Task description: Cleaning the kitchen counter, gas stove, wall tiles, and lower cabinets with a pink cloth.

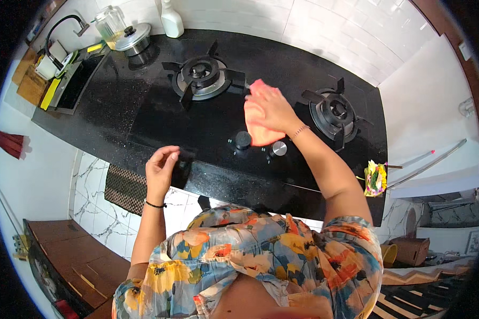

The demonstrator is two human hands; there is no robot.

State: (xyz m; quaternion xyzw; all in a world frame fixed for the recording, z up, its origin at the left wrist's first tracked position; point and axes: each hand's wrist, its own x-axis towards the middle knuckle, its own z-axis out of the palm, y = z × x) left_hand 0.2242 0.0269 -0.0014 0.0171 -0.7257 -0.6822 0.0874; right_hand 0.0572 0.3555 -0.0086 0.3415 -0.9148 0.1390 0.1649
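My right hand presses a pinkish-orange cloth onto the black glass top of a gas hob, between its two burners. The cloth's lower edge lies between a dark control knob and a silver-faced knob. The left burner and the right burner both carry black pan supports. Close to the counter's front edge, my left hand hovers with its fingers loosely curled and nothing in them.
A lidded steel pot, a glass jug and a white spray bottle stand along the back wall. At far left are a black faucet and a sink. A small flower bundle lies at the right front corner.
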